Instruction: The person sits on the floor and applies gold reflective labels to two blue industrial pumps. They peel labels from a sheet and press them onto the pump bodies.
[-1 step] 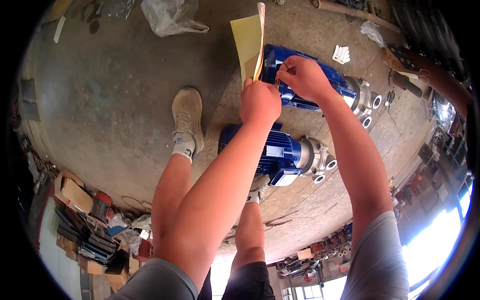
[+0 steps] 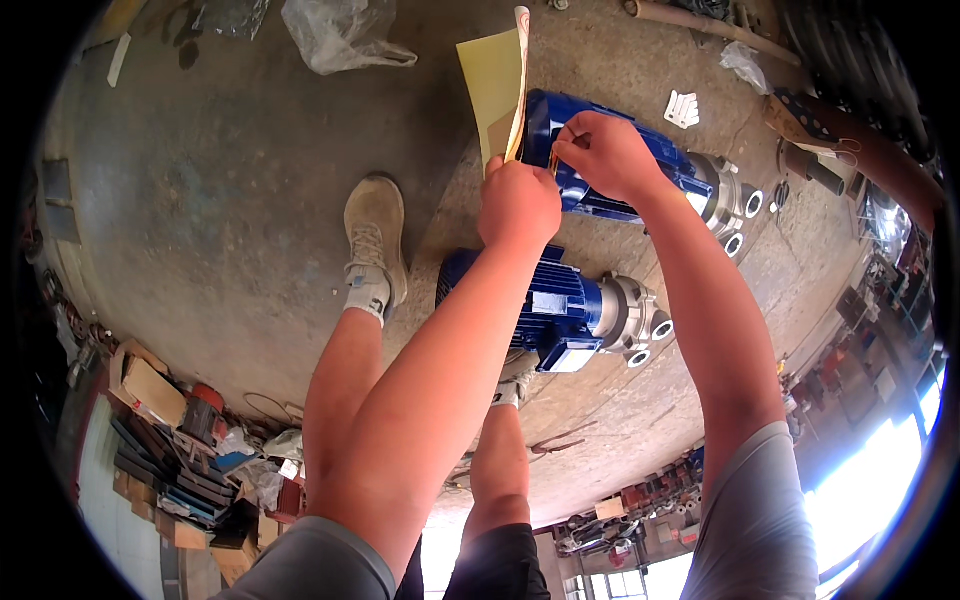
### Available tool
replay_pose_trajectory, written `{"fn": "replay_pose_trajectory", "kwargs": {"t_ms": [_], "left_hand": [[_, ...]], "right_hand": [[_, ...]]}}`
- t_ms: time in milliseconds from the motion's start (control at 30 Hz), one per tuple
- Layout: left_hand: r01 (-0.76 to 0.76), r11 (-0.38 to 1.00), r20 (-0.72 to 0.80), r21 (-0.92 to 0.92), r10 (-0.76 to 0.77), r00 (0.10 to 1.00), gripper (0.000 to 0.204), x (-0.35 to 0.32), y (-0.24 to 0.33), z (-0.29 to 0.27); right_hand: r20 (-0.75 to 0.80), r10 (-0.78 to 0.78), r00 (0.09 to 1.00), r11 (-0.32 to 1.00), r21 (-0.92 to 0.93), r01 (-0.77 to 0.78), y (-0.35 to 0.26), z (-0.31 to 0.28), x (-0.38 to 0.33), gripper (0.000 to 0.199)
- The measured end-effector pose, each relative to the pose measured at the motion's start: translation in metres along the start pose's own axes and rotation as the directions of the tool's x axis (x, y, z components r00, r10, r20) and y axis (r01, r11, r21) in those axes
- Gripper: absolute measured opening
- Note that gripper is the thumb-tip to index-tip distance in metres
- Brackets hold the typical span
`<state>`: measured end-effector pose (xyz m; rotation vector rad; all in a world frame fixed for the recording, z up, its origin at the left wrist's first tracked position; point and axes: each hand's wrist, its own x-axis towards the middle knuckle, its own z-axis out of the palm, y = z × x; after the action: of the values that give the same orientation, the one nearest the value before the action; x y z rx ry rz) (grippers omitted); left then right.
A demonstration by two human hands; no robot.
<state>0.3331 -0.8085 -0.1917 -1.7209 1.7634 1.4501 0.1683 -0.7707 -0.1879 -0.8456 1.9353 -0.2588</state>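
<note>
My left hand (image 2: 520, 205) is closed round the near end of a yellow sheet (image 2: 488, 85), which stands up from the fist. The sheet's right edge curls over and shows a pale side with orange lines. Just right of it, my right hand (image 2: 612, 160) is closed in a pinch. A thin yellow-orange bit shows by its fingertips, too small to make out. Beneath the right hand lies a blue electric motor (image 2: 543, 108) with a silver metal pump head (image 2: 722, 190). A second blue motor (image 2: 555, 300) with a similar silver head (image 2: 628, 312) lies nearer me, partly behind my left forearm.
A clear plastic bag (image 2: 345, 35) lies on the concrete floor at the far left. White finger-shaped pieces (image 2: 683, 108) lie beyond the far motor. A rusty pipe (image 2: 880, 150) and metal parts line the right. Cardboard boxes (image 2: 150, 390) and stacked parts crowd the lower left.
The far left corner of the yellow sheet has tipped very slightly left. Both hands and both motors stay almost where they were.
</note>
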Motion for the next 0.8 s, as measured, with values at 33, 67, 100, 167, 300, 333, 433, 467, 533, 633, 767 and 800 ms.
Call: {"fn": "replay_pose_trajectory", "kwargs": {"t_ms": [33, 67, 100, 167, 300, 333, 433, 467, 533, 633, 767, 800], "left_hand": [[0.009, 1.0, 0.019, 0.012, -0.009, 1.0, 0.027, 0.002, 0.001, -0.001], [0.017, 1.0, 0.039, 0.024, -0.018, 0.999, 0.028, 0.004, 0.002, -0.003], [0.024, 0.999, 0.059, 0.036, -0.026, 0.998, 0.028, 0.005, 0.003, -0.005], [0.034, 0.998, 0.061, 0.055, -0.037, 0.997, 0.028, 0.005, 0.005, -0.007], [0.039, 0.996, 0.061, 0.085, -0.045, 0.997, 0.028, 0.006, 0.005, -0.007], [0.05, 0.995, 0.064, 0.082, -0.055, 0.996, 0.028, 0.005, 0.007, -0.008], [0.074, 0.994, 0.075, 0.08, -0.08, 0.994, 0.028, 0.005, 0.011, -0.01], [0.077, 0.994, 0.079, 0.083, -0.084, 0.993, 0.028, 0.005, 0.012, -0.01], [0.087, 0.993, 0.086, 0.083, -0.094, 0.992, 0.028, 0.005, 0.014, -0.012], [0.1, 0.992, 0.093, 0.076, -0.106, 0.99, 0.028, 0.005, 0.014, -0.013], [0.099, 0.992, 0.096, 0.083, -0.107, 0.99, 0.029, 0.008, 0.013, -0.012], [0.099, 0.991, 0.097, 0.087, -0.107, 0.989, 0.029, 0.008, 0.013, -0.011]], "right_hand": [[0.003, 0.006, 1.0, 1.0, 0.005, -0.006, -0.001, 0.0, 0.001, 0.027], [0.006, 0.013, 1.0, 1.0, 0.009, -0.013, -0.001, 0.0, 0.002, 0.027], [0.009, 0.02, 1.0, 1.0, 0.014, -0.02, -0.002, 0.0, 0.003, 0.027], [0.008, 0.027, 1.0, 1.0, 0.014, -0.027, -0.004, 0.0, 0.004, 0.027], [0.005, 0.029, 1.0, 0.999, -0.02, -0.029, -0.007, -0.002, 0.004, 0.028], [0.005, 0.026, 1.0, 0.999, -0.022, -0.026, -0.006, -0.002, 0.004, 0.028], [0.002, 0.02, 1.0, 0.999, -0.029, -0.019, -0.005, -0.003, 0.004, 0.028], [-0.001, 0.019, 1.0, 0.999, -0.033, -0.019, -0.005, -0.002, 0.005, 0.028], [-0.006, 0.019, 1.0, 0.999, -0.036, -0.019, -0.005, -0.002, 0.005, 0.028], [-0.006, 0.024, 1.0, 0.999, -0.037, -0.025, -0.006, -0.002, 0.005, 0.028], [-0.015, 0.027, 1.0, 0.999, -0.033, -0.028, -0.006, -0.002, 0.007, 0.028], [-0.02, 0.026, 0.999, 0.999, -0.027, -0.027, -0.006, -0.001, 0.007, 0.027]]}}
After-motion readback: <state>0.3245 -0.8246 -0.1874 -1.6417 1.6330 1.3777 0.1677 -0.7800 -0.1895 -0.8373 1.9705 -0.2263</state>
